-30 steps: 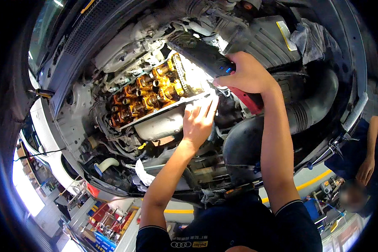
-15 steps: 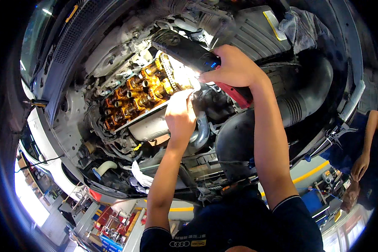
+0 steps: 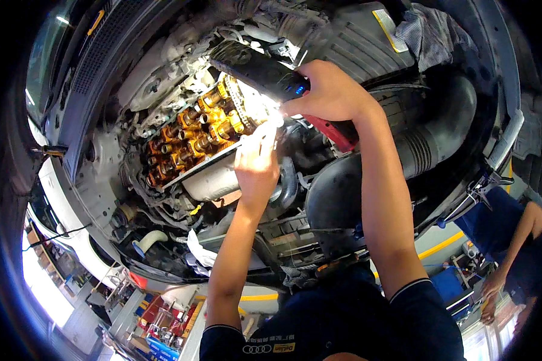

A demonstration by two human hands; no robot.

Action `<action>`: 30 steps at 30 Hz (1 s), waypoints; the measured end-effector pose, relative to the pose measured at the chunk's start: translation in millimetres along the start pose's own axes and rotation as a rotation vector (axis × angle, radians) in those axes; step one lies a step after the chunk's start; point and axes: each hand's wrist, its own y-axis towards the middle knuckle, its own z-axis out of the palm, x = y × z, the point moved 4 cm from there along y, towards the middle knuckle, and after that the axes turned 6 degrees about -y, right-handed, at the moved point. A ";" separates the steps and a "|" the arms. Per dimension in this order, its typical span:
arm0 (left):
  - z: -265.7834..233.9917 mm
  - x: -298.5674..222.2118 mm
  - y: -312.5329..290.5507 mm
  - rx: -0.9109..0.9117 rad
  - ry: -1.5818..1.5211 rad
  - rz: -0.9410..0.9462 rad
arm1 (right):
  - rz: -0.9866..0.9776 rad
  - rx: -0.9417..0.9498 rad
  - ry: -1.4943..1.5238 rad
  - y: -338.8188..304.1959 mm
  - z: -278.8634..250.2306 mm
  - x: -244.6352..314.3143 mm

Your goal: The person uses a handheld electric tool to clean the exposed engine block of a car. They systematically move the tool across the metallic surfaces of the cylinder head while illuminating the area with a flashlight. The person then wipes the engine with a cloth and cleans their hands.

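Over an engine with its top uncovered, my right hand (image 3: 334,93) grips a black and red work light (image 3: 253,67) with small blue lights lit on its body. Its beam falls on the end of the amber-stained cylinder head (image 3: 193,135), where camshafts and valve gear lie exposed. My left hand (image 3: 257,168) is at the near corner of that head, fingers drawn together in the glare. Whatever lies between those fingertips is washed out by the light. A silvery cover (image 3: 211,183) runs along the head beside my left wrist.
A thick black air duct (image 3: 337,195) curves around my right forearm. Striped cloth (image 3: 436,39) lies at the far right of the bay, and white cloth or paper (image 3: 200,249) near the front edge. Another person's arm (image 3: 517,253) is at the right. A cluttered bench (image 3: 162,322) stands lower left.
The view has shifted slightly. My left fingers have changed pose a little at the head's corner, while my right hand keeps the light there. The other person's arm has moved lower.
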 end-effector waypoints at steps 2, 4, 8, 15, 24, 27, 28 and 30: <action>8.7 1.4 -0.9 0.091 0.004 0.000 | 0.022 0.002 -0.027 -1.8 -4.2 3.4; 16.1 2.2 -6.2 0.158 0.109 0.041 | 0.014 0.010 0.015 -1.8 -2.7 4.3; 32.1 1.2 -13.9 0.201 0.271 0.102 | -0.010 -0.010 0.025 -2.1 -2.4 4.0; 40.5 -0.1 -16.3 0.187 0.295 0.097 | 0.016 0.001 -0.015 -0.3 -2.3 4.7; 37.3 10.1 -18.9 0.212 0.144 0.092 | 0.019 -0.009 -0.028 0.4 -1.6 4.0; 38.6 15.7 -22.4 0.211 0.111 0.054 | 0.032 0.003 -0.004 -3.2 -0.6 6.1; 39.5 19.4 -18.5 0.166 0.078 0.056 | 0.029 -0.016 -0.017 -2.2 -0.7 5.4; 40.7 22.1 -11.4 0.138 0.079 0.061 | 0.028 -0.012 -0.014 -1.6 -1.6 6.1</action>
